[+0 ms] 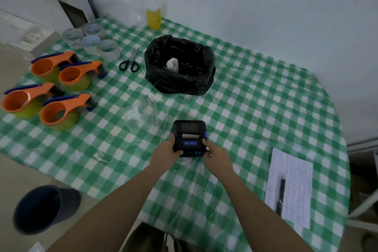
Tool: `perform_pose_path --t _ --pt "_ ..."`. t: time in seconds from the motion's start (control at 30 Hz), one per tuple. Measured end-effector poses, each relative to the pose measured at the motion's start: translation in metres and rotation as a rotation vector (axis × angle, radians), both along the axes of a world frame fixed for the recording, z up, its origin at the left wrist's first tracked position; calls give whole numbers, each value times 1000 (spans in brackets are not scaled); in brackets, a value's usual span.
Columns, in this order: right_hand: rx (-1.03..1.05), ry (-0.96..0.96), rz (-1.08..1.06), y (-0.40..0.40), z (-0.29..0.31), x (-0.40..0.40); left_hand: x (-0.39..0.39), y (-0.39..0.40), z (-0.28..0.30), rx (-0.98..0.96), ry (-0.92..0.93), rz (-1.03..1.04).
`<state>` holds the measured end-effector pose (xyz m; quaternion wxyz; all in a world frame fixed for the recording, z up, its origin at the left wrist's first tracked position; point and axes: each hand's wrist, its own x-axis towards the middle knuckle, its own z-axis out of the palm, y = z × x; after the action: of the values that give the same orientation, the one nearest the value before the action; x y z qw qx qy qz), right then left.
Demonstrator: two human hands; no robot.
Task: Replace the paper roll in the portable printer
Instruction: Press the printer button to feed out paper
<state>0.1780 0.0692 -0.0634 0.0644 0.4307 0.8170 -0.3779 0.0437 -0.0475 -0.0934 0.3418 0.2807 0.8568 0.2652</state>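
Holding the printer (pixel 189 138) on the tabletop (pixel 255 108), both hands' grips clasp its sides; lid looks closed with paper showing, so replacement seems nearly finished.

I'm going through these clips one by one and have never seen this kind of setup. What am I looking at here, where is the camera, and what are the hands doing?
There is no robot here. The one picture comes from a wide-angle camera worn on a person's head, looking forward and down, so the two bare arms reaching in from the bottom are the wearer's own.

The left hand and right hand grip the two sides of a small black portable printer resting on a table with a green checked cloth. A strip of white paper shows at its slot.

Also on the table: four orange tape dispensers, clear tape rolls, scissors, a bin lined with a black bag holding some white paper, a yellow drink cup, and a printed sheet with a pen on it.
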Motion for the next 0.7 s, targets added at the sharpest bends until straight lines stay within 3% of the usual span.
perform_pose_path --t 0.7 --pt "-32 53 -33 1 -6 1 -5 -1 0 -20 11 -45"
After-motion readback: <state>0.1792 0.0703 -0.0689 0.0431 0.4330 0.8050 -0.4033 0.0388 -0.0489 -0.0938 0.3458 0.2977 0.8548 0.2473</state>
